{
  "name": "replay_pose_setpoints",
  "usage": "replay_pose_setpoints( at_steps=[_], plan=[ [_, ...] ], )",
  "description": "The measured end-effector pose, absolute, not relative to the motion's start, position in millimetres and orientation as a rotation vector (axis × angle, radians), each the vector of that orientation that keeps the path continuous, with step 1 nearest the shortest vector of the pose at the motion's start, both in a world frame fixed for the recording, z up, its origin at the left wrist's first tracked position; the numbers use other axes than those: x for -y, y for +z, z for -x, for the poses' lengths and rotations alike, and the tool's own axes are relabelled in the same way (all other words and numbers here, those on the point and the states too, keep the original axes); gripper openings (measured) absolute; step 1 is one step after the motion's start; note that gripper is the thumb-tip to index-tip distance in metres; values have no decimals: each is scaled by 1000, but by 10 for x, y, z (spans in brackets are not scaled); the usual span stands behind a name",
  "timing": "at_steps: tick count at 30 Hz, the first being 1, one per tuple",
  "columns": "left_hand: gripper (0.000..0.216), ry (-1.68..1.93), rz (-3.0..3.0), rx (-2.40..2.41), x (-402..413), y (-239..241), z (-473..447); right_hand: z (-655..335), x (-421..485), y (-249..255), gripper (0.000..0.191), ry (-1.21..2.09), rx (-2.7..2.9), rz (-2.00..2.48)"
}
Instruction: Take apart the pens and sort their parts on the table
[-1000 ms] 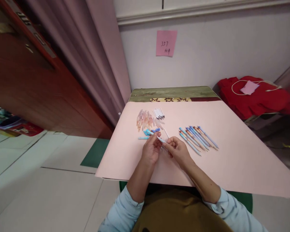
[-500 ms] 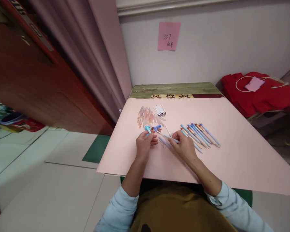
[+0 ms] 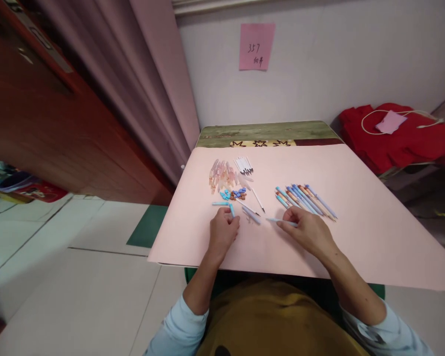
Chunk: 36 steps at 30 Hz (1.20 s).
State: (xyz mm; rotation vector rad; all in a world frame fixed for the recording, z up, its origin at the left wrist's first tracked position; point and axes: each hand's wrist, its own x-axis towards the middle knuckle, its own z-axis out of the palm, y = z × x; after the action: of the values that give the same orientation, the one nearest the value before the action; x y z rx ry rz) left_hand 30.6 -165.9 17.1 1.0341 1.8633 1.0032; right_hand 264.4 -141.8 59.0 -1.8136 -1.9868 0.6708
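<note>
A pale blue pen piece [image 3: 273, 219] sits in your right hand [image 3: 307, 227], pinched between thumb and fingers, its narrow end pointing left over the worktop [image 3: 371, 237]; whether it touches the surface you cannot tell from here. Your left hand [image 3: 223, 230] grasps a brighter blue tube [image 3: 232, 210], held upright-ish at the fingertips. The two pieces are apart, so the step in hand looks like handling pen parts, one to each grip. The next move seems to call for a light, exact pinch and care with the loose parts between your hands, which could roll.

Between them lies a lavender barrel [image 3: 251, 215]. Just beyond it are two loose white refills [image 3: 258, 200] with dark tips. Near your left fingertips, another blue tube [image 3: 220, 203] lies flat, with small blue and brown clips [image 3: 239, 194] behind it.

Farther back are a heap of clear pinkish barrels [image 3: 220, 174] and, beside it, a bundle of white refills [image 3: 242, 164]. Just beyond your right hand, a row of pens [image 3: 307, 200] lies slanted side by side.
</note>
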Motion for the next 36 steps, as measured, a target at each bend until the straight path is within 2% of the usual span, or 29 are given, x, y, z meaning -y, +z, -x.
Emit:
replay_pose_setpoints(
  at_steps=[5, 9, 12, 18, 22, 27, 31, 36],
  plan=[
    [31, 962, -995, -1856, 1644, 205, -351, -2541, 1341, 533, 25, 548, 1815, 1769],
    [32, 969, -926, -1807, 1659, 253, -413, -2111, 1190, 345, 20, 327, 1950, 1687],
    [32, 1004, -892, -1770, 1694, 238, -418, -1902, 1089, 208, 23, 211, 2017, 1690],
    [24, 1079, -1149, -1875, 1666, 196, -298, -1925, 1076, 142, 33, 192, 1960, 1610],
    [13, 1054, -1334, -1991, 1583, 222, -207, -1971, 1136, 128, 28, 267, 1960, 1549],
    [24, 1152, -931, -1775, 1555, 147, -189, -1931, 1165, 143, 24, 386, 1948, 1527],
    [31, 1310, -815, -1569, 1506, 70, -242, -1807, 1076, 234, 26, 759, 1843, 1420],
    [30, 1349, -955, -1432, 1463, 39, -304, -1620, 877, 253, 40, 1187, 1624, 1325]
  ],
)
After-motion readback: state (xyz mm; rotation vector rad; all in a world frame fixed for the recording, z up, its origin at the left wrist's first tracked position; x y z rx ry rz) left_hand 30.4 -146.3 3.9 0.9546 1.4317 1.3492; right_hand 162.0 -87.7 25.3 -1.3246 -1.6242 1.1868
